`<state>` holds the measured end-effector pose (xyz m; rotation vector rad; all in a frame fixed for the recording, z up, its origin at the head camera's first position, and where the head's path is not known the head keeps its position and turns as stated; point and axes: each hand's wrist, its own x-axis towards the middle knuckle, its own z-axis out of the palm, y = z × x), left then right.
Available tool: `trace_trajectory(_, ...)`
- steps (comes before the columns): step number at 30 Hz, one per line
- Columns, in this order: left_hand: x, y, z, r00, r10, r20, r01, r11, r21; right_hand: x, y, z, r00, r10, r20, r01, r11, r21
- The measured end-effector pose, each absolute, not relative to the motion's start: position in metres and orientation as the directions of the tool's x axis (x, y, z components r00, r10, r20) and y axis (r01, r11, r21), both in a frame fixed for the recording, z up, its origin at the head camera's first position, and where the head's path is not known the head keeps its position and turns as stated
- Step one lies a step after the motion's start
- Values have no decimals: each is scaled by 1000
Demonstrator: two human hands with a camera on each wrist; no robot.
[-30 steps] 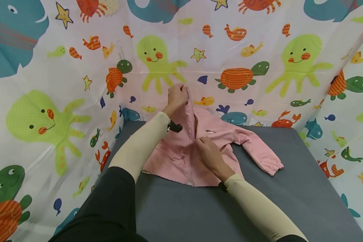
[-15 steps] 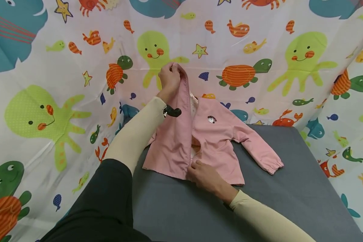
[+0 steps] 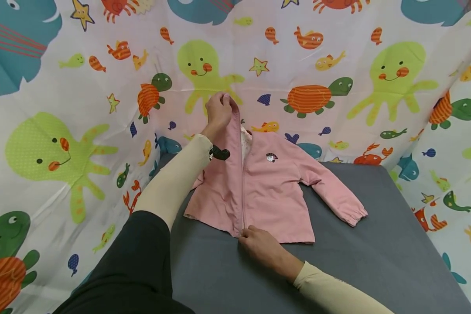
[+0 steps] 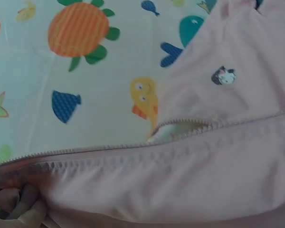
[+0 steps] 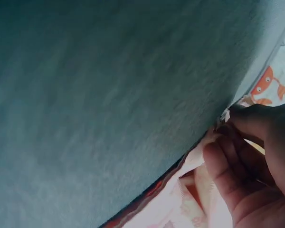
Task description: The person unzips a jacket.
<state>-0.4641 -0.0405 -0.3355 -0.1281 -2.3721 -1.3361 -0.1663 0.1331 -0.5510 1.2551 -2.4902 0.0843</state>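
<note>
A pink jacket lies with its front up, a small dark-and-white emblem on its chest. My left hand pinches the top of one front edge and holds it raised; in the left wrist view, the fingers grip the cloth beside the zipper teeth. At the hem, my right hand pinches the bottom end of the zipper. The right wrist view has thumb and fingers together on the hem edge. Patterned lining shows at the neck. The slider cannot be made out.
The jacket lies on a grey padded surface. White curtains printed with sea animals rise behind it and on both sides. One sleeve stretches to the right; the other is mostly hidden behind my left arm.
My right hand has moved down from mid-front to the hem. My left hand has risen overall, dipping slightly at the end. The front edge is now stretched straighter and the middle gap has narrowed.
</note>
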Motion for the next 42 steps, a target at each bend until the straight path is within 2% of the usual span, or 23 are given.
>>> trace_trajectory(4, -462, -50, -349, -911, -78, 405, 309, 522, 795, -166, 132, -550, -562, -751, 346, -794, 607, 30)
trace_trajectory(10, -449, -60, -366, -907, 15, 420, 364, 530, 766, -179, 144, -539, -599, -668, 441, -765, 641, -68)
trace_trajectory(13, -440, -65, -377, -900, 57, 432, 390, 547, 741, -186, 152, -529, -646, -617, 449, -725, 680, -109)
trace_trajectory(18, -428, -73, -392, -856, 164, 491, 487, 578, 655, -194, 164, -511, -740, -510, 439, -642, 731, -231)
trace_trajectory(22, -416, -78, -400, -828, 231, 510, 533, 607, 590, -202, 171, -500, -774, -435, 461, -594, 750, -290)
trace_trajectory(28, -391, -86, -417, -811, 276, 516, 564, 602, 565, -216, 179, -491, -829, -354, 433, -523, 763, -380)
trace_trajectory(32, -368, -91, -443, -802, 319, 506, 582, 610, 538, -222, 181, -493, -843, -341, 415, -506, 763, -401)
trace_trajectory(42, -300, -98, -517, -815, 454, 360, 576, 575, 580, -226, 180, -509, -867, -346, 359, -480, 773, -415)
